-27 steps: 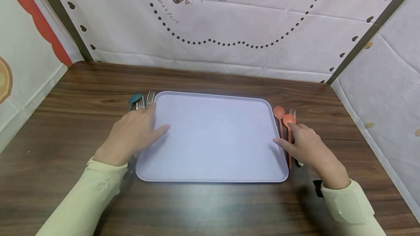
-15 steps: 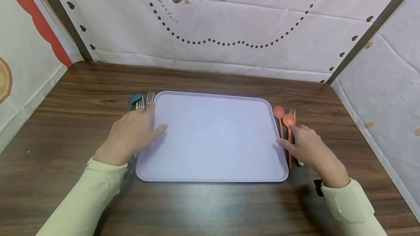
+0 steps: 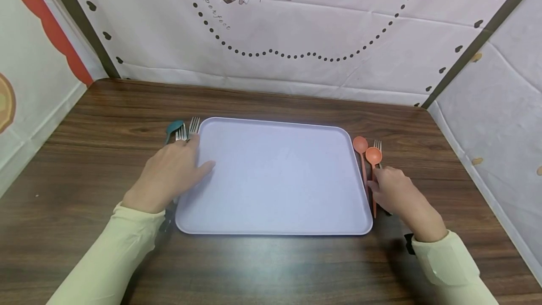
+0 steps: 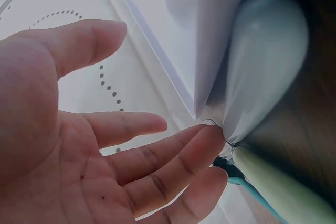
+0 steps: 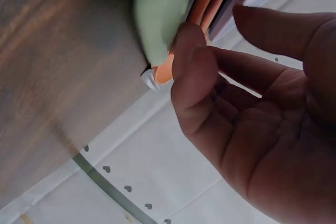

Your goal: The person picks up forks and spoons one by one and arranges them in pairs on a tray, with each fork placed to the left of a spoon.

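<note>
A pale lilac tray (image 3: 275, 178) lies flat on the table. My left hand (image 3: 167, 173) hovers at its left edge, fingers over the handles of two forks (image 3: 181, 132) (image 3: 194, 125) and beside a teal spoon (image 3: 174, 126). The left wrist view shows a white handle (image 4: 268, 51) and a pale green handle (image 4: 278, 182) near those fingertips, with the thumb apart. Right of the tray, my right hand (image 3: 400, 196) is over an orange spoon (image 3: 373, 156) and a fork (image 3: 378, 144). Its fingers bend beside a pale green handle (image 5: 163, 9); contact is unclear.
A coral spoon (image 3: 360, 144) lies against the tray's right side. Printed white cloth (image 3: 296, 79) hangs behind the brown wooden table (image 3: 271, 267), with more cloth at left and right.
My right hand has drawn slightly back toward me, and its thumb has moved from the tray's edge to the orange spoon's handle. The left hand stays nearly still.
</note>
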Motion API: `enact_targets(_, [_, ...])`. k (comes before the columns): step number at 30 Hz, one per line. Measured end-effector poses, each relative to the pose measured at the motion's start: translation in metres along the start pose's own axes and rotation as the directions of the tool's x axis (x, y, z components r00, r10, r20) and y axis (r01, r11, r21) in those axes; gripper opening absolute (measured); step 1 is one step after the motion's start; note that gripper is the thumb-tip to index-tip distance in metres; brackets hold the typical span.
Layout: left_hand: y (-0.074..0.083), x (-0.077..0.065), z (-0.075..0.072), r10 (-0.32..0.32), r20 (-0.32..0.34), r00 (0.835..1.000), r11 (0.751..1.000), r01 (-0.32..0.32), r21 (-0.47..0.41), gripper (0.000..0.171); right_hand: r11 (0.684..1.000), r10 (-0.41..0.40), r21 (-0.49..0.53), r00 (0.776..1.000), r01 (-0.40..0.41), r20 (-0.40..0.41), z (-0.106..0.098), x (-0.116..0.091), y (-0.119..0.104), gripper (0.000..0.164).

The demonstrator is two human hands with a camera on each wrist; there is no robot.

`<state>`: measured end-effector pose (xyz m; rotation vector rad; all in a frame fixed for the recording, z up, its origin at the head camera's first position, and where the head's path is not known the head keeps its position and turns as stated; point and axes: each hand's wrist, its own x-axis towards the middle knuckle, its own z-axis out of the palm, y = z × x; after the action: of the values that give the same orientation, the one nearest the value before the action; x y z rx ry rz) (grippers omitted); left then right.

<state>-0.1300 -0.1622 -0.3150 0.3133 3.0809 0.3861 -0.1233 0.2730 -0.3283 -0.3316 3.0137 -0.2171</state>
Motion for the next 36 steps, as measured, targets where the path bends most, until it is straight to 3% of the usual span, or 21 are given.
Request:
enact_targets(8, [-0.0017, 0.0003, 0.0014, 0.004, -0.002, 1.000, 1.000, -0.004, 0.004, 0.075, 0.999, 0.007, -0.036, 1.000, -0.007, -0.007, 0.0042, 0.0023, -0.0003, 0.006])
enact_targets(17, [-0.0043, -0.0009, 0.0010, 0.009, -0.017, 1.000, 1.000, -0.009, 0.001, 0.036, 0.998, 0.031, -0.056, 0.999, -0.030, 0.014, 0.0051, 0.0031, -0.0013, 0.007])
enact_targets(26, [-0.0064, 0.0004, 0.0015, -0.003, -0.019, 1.000, 1.000, 0.003, 0.018, 0.026, 0.999, 0.017, -0.042, 0.998, -0.020, -0.063, 0.0067, 0.0010, -0.0025, 0.015])
enact_targets(36, [-0.0095, -0.0008, 0.0023, 0.054, -0.048, 0.997, 0.998, -0.051, 0.045, 0.009, 0.998, 0.054, -0.005, 0.995, -0.055, -0.079, 0.0051, 0.0002, -0.0038, 0.016])
